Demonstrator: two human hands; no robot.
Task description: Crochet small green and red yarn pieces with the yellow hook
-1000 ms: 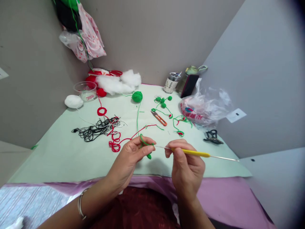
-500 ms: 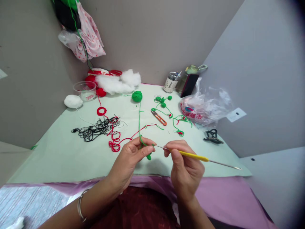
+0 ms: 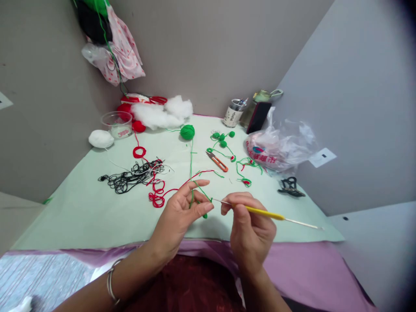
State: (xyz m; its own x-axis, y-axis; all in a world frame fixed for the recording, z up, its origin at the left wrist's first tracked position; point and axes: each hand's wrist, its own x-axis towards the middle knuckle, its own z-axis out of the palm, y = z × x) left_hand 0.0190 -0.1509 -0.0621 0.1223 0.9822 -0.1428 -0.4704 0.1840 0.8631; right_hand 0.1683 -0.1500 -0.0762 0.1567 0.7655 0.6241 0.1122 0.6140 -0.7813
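My left hand (image 3: 186,208) pinches a small piece of green crochet work (image 3: 205,215) between thumb and finger, most of it hidden by the fingers. Green yarn (image 3: 191,160) runs over its raised index finger and back to a green yarn ball (image 3: 187,132). My right hand (image 3: 250,227) is closed round the yellow handle of a crochet hook (image 3: 263,212). The thin metal tip meets the green yarn loop just at the left thumb. Beyond the hands lie orange thread snips (image 3: 217,161) and a loose red yarn strand (image 3: 195,174).
Tangled black yarn (image 3: 130,177) and red yarn loops (image 3: 157,199) lie left. White stuffing (image 3: 159,113), a clear plastic tub (image 3: 117,125) and a white yarn ball (image 3: 101,138) stand behind. Right are small green pieces (image 3: 222,143), a plastic bag (image 3: 279,145), a phone (image 3: 259,117) and a black hair clip (image 3: 290,187).
My left index finger has lifted and straightened, drawing the green yarn into a taut slant towards the hook tip. My right hand has shifted slightly left with the hook.
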